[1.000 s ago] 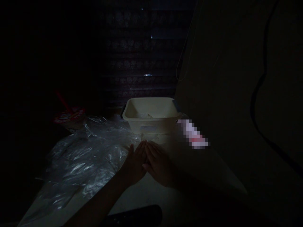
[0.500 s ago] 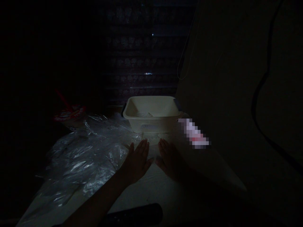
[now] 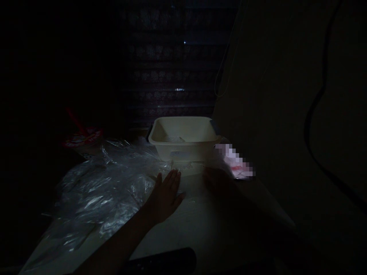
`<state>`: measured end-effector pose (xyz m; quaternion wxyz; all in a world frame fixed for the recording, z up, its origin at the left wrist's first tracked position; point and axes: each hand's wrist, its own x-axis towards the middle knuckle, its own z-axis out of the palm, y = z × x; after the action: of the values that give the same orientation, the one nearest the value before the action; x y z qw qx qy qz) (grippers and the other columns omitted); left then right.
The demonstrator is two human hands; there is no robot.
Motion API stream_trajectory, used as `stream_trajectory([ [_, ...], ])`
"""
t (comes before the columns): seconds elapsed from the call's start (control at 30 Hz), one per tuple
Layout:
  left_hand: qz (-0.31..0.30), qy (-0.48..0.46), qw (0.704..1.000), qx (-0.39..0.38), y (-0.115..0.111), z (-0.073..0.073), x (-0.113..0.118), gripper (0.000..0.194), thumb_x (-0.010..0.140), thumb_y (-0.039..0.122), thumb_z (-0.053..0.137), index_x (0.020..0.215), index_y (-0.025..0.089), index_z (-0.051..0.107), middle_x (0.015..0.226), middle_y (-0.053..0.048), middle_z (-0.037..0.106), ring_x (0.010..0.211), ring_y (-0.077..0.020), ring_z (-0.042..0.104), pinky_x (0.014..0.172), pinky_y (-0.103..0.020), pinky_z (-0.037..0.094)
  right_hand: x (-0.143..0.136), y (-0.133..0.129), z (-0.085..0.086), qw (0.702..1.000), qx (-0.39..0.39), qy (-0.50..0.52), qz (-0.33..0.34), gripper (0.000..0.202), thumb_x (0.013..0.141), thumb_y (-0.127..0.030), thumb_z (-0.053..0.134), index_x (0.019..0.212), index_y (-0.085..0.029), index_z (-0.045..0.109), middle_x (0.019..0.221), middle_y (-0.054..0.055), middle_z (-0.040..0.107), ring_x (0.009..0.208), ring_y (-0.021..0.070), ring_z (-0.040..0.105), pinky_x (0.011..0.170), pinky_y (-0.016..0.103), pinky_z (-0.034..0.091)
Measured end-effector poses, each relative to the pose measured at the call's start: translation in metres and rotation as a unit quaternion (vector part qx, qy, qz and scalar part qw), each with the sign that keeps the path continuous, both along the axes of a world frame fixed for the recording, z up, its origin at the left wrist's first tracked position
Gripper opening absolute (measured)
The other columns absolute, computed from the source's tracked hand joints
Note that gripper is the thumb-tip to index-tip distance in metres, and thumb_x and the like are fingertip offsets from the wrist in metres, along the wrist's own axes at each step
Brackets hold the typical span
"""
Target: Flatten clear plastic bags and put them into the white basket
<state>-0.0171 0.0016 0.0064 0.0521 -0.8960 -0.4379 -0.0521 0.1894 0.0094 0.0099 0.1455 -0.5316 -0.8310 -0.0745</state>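
My left hand lies flat on the white table, fingers stretched out, on or beside a flat piece of clear plastic. To its right, my right hand is dark and smeared by motion. Its fingers do not show clearly, and I cannot make out whether it holds anything. Just beyond both hands stands a cream plastic basin with dark handles and something clear inside. A heap of crumpled clear plastic bags spreads to the left of my left hand.
A cup with a red patterned lid and red straw stands at the far left. A blurred-out pink and white packet lies right of the basin. A black rounded object lies at the near edge. Blinds hang behind; the room is very dark.
My right hand has moved right, away from my left hand and the clear plastic. The left hand has stayed almost in place.
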Motion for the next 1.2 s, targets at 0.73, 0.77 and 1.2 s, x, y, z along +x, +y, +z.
stream_trajectory([
  [0.73, -0.02, -0.109, 0.993, -0.048, 0.003, 0.003, -0.003, 0.058, 0.077, 0.044, 0.038, 0.124, 0.012, 0.025, 0.123, -0.013, 0.038, 0.114, -0.0246, 0.029, 0.094, -0.048, 0.012, -0.024, 0.064, 0.033, 0.911, -0.38, 0.038, 0.156, 0.015, 0.059, -0.022, 0.058, 0.067, -0.009, 0.059, 0.057, -0.001, 0.053, 0.051, 0.0081, 0.046, 0.044, 0.018, 0.031],
  [0.77, -0.021, -0.126, 0.99, -0.056, 0.003, 0.003, -0.004, 0.059, 0.076, 0.044, 0.041, 0.123, 0.012, 0.027, 0.122, -0.013, 0.04, 0.113, -0.0251, 0.031, 0.094, -0.049, 0.012, -0.023, 0.064, 0.032, 0.905, -0.387, 0.057, 0.164, 0.014, 0.06, -0.02, 0.056, 0.067, -0.009, 0.059, 0.058, -0.001, 0.053, 0.051, 0.0077, 0.046, 0.045, 0.017, 0.032],
  [1.2, 0.076, -0.501, 0.791, -0.343, 0.015, 0.007, -0.005, 0.011, 0.062, 0.026, 0.06, 0.06, 0.015, 0.064, 0.053, 0.002, 0.054, 0.05, -0.0094, 0.048, 0.047, -0.019, 0.036, -0.032, 0.06, 0.033, 0.76, -0.553, 0.275, 0.2, 0.018, 0.056, -0.021, 0.06, 0.073, -0.015, 0.062, 0.061, -0.003, 0.058, 0.055, 0.0082, 0.052, 0.05, 0.018, 0.037],
])
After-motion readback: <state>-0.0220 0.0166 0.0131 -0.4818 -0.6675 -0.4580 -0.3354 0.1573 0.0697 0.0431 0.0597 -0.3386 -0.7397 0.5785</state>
